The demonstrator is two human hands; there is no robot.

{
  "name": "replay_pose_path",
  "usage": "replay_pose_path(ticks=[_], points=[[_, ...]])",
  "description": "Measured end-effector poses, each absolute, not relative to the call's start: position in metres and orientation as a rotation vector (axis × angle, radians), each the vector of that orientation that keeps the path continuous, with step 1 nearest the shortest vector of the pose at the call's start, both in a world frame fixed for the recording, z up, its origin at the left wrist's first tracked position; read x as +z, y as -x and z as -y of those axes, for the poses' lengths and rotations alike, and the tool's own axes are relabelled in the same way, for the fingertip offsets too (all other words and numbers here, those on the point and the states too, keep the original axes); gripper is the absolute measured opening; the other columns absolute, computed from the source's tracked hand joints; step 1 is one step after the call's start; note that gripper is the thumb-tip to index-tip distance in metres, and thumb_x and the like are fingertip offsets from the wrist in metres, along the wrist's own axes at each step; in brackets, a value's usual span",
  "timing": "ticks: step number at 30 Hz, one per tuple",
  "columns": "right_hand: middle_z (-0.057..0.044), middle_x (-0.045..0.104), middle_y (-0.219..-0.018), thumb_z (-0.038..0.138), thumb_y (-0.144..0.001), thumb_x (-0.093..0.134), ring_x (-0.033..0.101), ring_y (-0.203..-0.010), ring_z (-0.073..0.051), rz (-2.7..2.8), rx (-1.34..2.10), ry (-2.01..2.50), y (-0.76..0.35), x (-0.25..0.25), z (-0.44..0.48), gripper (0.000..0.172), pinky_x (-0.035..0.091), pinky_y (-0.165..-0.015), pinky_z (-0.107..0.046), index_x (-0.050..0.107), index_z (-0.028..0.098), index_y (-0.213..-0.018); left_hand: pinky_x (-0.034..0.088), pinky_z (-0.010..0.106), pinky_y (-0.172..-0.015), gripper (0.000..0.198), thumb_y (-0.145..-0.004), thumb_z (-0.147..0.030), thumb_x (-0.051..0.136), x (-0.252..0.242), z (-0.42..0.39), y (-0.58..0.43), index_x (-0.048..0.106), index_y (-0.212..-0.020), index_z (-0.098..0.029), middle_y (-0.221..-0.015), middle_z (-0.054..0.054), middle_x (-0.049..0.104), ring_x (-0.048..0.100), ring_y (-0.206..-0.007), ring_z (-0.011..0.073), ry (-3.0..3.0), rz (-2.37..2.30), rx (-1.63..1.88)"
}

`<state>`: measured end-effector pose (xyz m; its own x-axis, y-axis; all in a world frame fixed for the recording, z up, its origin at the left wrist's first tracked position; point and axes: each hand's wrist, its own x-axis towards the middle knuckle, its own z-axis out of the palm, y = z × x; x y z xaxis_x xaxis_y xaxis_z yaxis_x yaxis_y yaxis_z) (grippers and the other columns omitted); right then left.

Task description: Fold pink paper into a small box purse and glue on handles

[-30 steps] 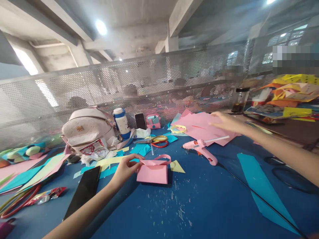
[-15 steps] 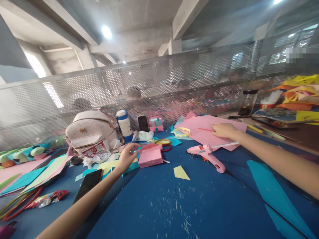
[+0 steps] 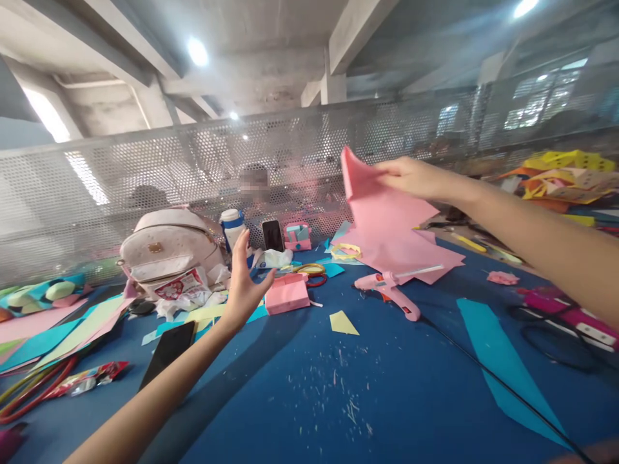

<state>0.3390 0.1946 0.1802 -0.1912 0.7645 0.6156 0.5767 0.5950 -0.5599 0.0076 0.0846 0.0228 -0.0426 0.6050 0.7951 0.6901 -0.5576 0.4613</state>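
Note:
Raised above the table, my right hand [image 3: 411, 177] pinches the edge of a pink paper sheet [image 3: 387, 209], which curls up at its left corner. More pink paper [image 3: 401, 254] lies on the table beneath it. My left hand [image 3: 244, 283] hovers in the air with thumb and fingers apart, holding nothing. Just right of that hand sits a small pink paper box [image 3: 287, 295]. A pink glue gun [image 3: 389, 291] rests on its side in front of the pink sheets, its cord running to the lower right. A small yellow paper scrap [image 3: 343, 323] lies nearby.
Behind stand a white backpack [image 3: 169, 241], a white-and-blue bottle [image 3: 233, 225] and an upright phone [image 3: 273, 234]. A dark phone [image 3: 169, 351] lies under my left forearm. A blue paper strip [image 3: 503, 367] and a magenta power strip [image 3: 570, 316] are at right. A perforated metal screen [image 3: 203, 167] closes the back.
My right hand has lifted a pink sheet off the pile and moved up and slightly left. My left hand has risen from beside the pink box, with its fingers spread wider.

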Motion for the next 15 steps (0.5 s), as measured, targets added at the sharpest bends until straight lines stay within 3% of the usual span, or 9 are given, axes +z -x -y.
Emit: replay_pose_path(ticks=[2, 6, 10, 13, 15], points=[[-0.004, 0.072, -0.106, 0.015, -0.091, 0.043, 0.063, -0.09, -0.01, 2.278, 0.457, 0.787, -0.312, 0.192, -0.16, 0.032, 0.045, -0.08, -0.024, 0.069, 0.009, -0.108, 0.016, 0.05, -0.119, 0.099, -0.078, -0.027, 0.073, 0.037, -0.076, -0.028, 0.009, -0.152, -0.029, -0.161, 0.011, 0.011, 0.012, -0.148, 0.0317, 2.144, 1.294, -1.623], [0.0, 0.071, -0.104, 0.011, -0.089, 0.049, 0.066, -0.089, -0.014, 2.493, 0.54, 0.541, -0.272, 0.196, -0.104, 0.028, 0.05, -0.077, -0.025, 0.069, 0.018, -0.108, 0.009, 0.049, -0.12, 0.11, -0.076, -0.034, 0.076, 0.068, -0.056, -0.057, -0.002, -0.153, -0.031, -0.163, 0.008, -0.001, 0.0, -0.149, 0.0313, 2.208, 1.078, -1.719], [-0.003, 0.069, -0.107, 0.014, -0.09, 0.051, 0.065, -0.093, -0.018, 2.485, 0.548, 0.408, -0.254, 0.186, -0.077, 0.03, 0.051, -0.077, -0.029, 0.064, 0.019, -0.117, 0.022, 0.05, -0.117, 0.079, -0.089, -0.033, 0.059, 0.094, -0.041, -0.052, 0.011, -0.152, -0.031, -0.156, 0.008, 0.026, 0.021, -0.145, 0.0316, 2.268, 1.044, -1.888], [-0.004, 0.07, -0.105, 0.016, -0.091, 0.051, 0.065, -0.089, -0.019, 2.434, 0.544, 0.428, -0.25, 0.176, -0.073, 0.034, 0.05, -0.076, -0.03, 0.059, 0.017, -0.124, 0.034, 0.047, -0.112, 0.063, -0.085, -0.028, 0.06, 0.11, -0.033, -0.036, 0.036, -0.143, -0.027, -0.144, 0.007, 0.044, 0.036, -0.137, 0.0326, 2.355, 1.153, -1.847], [-0.005, 0.07, -0.107, 0.017, -0.09, 0.052, 0.064, -0.09, -0.019, 2.454, 0.556, 0.425, -0.25, 0.171, -0.076, 0.037, 0.05, -0.077, -0.03, 0.057, 0.017, -0.127, 0.047, 0.044, -0.1, 0.05, -0.081, -0.025, 0.06, 0.118, -0.028, -0.024, 0.052, -0.131, -0.023, -0.126, 0.007, 0.059, 0.053, -0.122, 0.0316, 2.439, 1.311, -1.852]])
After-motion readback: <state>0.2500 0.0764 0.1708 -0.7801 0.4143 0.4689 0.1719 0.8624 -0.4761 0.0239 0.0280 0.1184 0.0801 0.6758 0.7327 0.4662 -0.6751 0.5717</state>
